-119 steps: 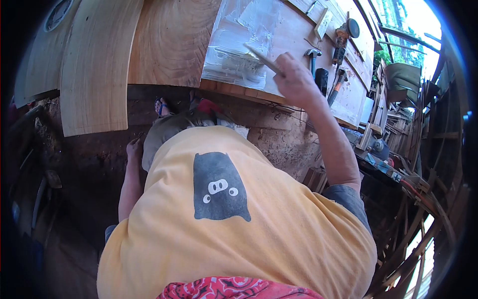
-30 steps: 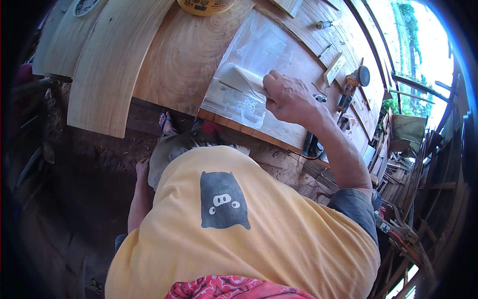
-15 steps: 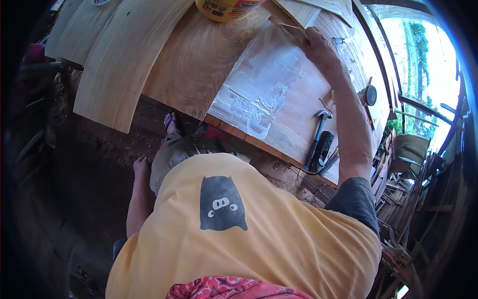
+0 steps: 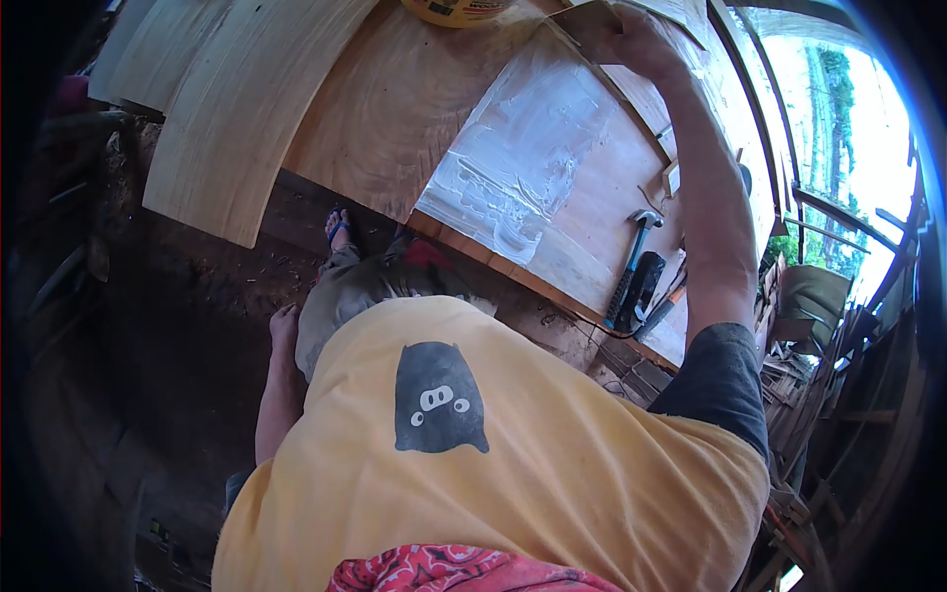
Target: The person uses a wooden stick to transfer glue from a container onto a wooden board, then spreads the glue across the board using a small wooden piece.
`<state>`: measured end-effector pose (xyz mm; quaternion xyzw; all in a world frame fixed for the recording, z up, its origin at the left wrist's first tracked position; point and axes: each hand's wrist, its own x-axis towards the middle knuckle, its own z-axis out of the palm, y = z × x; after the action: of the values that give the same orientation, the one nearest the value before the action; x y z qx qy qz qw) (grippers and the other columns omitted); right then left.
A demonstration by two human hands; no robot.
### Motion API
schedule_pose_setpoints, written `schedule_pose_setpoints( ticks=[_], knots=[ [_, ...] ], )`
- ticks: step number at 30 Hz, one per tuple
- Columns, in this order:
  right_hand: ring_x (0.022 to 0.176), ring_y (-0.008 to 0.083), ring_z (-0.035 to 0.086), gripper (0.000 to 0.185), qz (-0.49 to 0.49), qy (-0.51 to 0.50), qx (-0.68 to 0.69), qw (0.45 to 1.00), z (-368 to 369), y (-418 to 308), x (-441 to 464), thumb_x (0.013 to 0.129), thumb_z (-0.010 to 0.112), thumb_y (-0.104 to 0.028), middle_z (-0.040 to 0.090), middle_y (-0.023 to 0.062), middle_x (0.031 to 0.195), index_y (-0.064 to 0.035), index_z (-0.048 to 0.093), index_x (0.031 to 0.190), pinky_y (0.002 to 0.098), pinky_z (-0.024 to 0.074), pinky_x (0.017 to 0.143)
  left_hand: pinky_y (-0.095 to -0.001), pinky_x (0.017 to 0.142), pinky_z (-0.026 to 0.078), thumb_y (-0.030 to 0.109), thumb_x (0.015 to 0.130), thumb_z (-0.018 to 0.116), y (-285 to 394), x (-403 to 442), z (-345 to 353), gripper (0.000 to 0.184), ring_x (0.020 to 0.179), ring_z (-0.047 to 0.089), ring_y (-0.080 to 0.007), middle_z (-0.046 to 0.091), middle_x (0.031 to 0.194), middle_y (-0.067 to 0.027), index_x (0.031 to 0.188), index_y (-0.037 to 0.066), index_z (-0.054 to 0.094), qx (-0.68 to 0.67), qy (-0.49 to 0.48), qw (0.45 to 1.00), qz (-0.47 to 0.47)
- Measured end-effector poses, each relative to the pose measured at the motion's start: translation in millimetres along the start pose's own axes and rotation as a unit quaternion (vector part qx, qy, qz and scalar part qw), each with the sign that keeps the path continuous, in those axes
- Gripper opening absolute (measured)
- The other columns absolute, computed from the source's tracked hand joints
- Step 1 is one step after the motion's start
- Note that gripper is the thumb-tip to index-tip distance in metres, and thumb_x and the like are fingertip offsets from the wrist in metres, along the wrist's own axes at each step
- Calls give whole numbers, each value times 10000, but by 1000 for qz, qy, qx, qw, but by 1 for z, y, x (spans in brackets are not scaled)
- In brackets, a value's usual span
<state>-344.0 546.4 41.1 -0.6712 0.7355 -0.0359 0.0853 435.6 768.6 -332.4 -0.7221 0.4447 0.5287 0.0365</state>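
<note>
My right hand [image 4: 639,41] is at the far side of the work surface, its fingers closed on a thin, flat brown piece [image 4: 592,32]. The piece sits tilted over the far end of a board [image 4: 631,158] partly coated with a white, ridged paste [image 4: 513,163]. Just left of that hand is a yellow bucket [image 4: 459,12] with a label, cut off by the top of the view. My left hand [image 4: 284,318] hangs low beside my leg, away from the board; its fingers are too small and dark to make out.
A hammer [image 4: 639,242] and a black-handled tool [image 4: 646,281] lie near the board's front right corner. Large thin wood sheets [image 4: 232,128] overhang the left side. Scrap wood [image 4: 789,385] is piled at the right, beyond the bench.
My right hand has moved farther away, and the flat piece has turned from nearly edge-on to show its broad face. The view has shifted slightly. My left hand stays low.
</note>
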Motion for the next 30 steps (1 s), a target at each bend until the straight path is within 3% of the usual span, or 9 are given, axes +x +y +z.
schedule_pose_setpoints(
  ticks=[8, 11, 14, 17, 21, 24, 25, 28, 30],
  knots=[
    [942, 234, 663, 315, 5, -49, 74, 996, -5, 31, -13, 851, 629, -91, 707, 145, 978, 21, 656, 1144, 372, 522, 881, -348, 881, 525, 243, 947, 636, 8, -24, -1, 381, 991, 702, -231, 746, 1097, -179, 1204, -29, 703, -40, 22, 998, -38],
    [1078, 414, 639, 319, 87, -65, 30, 994, -20, -11, -30, 896, 625, -217, 659, 259, 1079, 15, 622, 1115, 476, 490, 939, -337, 900, 526, 261, 936, 661, -22, -17, 10, 401, 1016, 704, -228, 744, 1113, -179, 1212, -28, 700, -30, 13, 999, -34],
    [1013, 390, 669, 318, 55, -36, 65, 996, -9, 0, -39, 883, 644, -217, 680, 241, 1041, -4, 641, 1119, 456, 505, 894, -330, 927, 524, 290, 924, 684, -43, -13, 16, 421, 1051, 704, -229, 742, 1139, -173, 1217, -12, 703, -3, -6, 999, -48],
    [956, 360, 674, 284, 50, 16, 2, 999, -1, -3, -32, 875, 645, -213, 686, 224, 1028, -17, 653, 1080, 424, 515, 858, -334, 944, 521, 317, 916, 690, -53, -6, 25, 425, 1075, 702, -233, 742, 1157, -159, 1217, 17, 713, -31, -33, 996, -78],
    [921, 248, 646, 215, 52, -58, 52, 996, -6, -26, -31, 925, 602, -125, 672, 163, 928, -11, 637, 1104, 386, 506, 853, -337, 960, 515, 321, 917, 681, -46, 5, 22, 416, 1086, 699, -240, 742, 1158, -152, 1209, 27, 720, -19, -29, 997, -62],
    [883, 247, 630, 196, 80, -130, 1, 988, -4, -37, -33, 948, 602, -158, 644, 151, 876, -14, 631, 1077, 387, 500, 821, -336, 965, 510, 309, 920, 676, -33, 11, 19, 414, 1100, 696, -241, 738, 1171, -157, 1211, 17, 716, 7, -5, 1000, -26],
    [873, 245, 622, 229, 35, -97, 41, 994, 3, -43, -38, 939, 632, -214, 631, 150, 882, -17, 632, 1055, 384, 495, 804, -337, 967, 509, 308, 921, 674, -33, 12, 20, 413, 1107, 694, -243, 735, 1179, -161, 1211, 16, 716, -13, -9, 1000, -26],
    [888, 248, 622, 299, 8, -191, -24, 981, -27, -94, -69, 916, 662, -253, 636, 155, 923, -24, 630, 1106, 386, 497, 816, -338, 969, 507, 304, 924, 669, -32, 10, 19, 411, 1117, 691, -247, 728, 1194, -171, 1211, 14, 715, -36, -8, 999, -25],
    [882, 322, 656, 344, 6, -212, 79, 974, -41, -118, -106, 853, 649, -234, 690, 206, 1015, -22, 640, 1123, 424, 520, 807, -337, 964, 508, 301, 924, 667, -31, 3, 21, 409, 1109, 694, -246, 728, 1191, -176, 1212, 14, 715, 3, 1, 1000, -17]
  ],
)
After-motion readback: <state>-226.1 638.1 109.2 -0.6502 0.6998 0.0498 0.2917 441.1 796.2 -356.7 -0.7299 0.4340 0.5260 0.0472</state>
